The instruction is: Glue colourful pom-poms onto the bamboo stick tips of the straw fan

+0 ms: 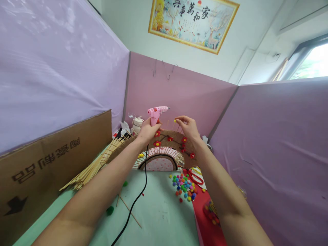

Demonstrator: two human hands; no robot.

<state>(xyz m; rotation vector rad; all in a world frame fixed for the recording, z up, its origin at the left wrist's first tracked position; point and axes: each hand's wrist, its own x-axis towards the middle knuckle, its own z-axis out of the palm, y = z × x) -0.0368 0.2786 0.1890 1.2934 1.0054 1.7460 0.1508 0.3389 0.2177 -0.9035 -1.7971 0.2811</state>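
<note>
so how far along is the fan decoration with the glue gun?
Done: red paper flowers sit along the brown arched fan piece. In hand: left hand grips the pink glue gun; right hand pinches a small yellow pompom near its nozzle. Left: a pile of coloured pompoms lies unused on the green table.

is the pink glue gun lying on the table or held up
Held up. The left hand grips the pink glue gun above the brown arch-shaped craft piece, nozzle pointing toward the right hand; its black cord hangs down.
</note>
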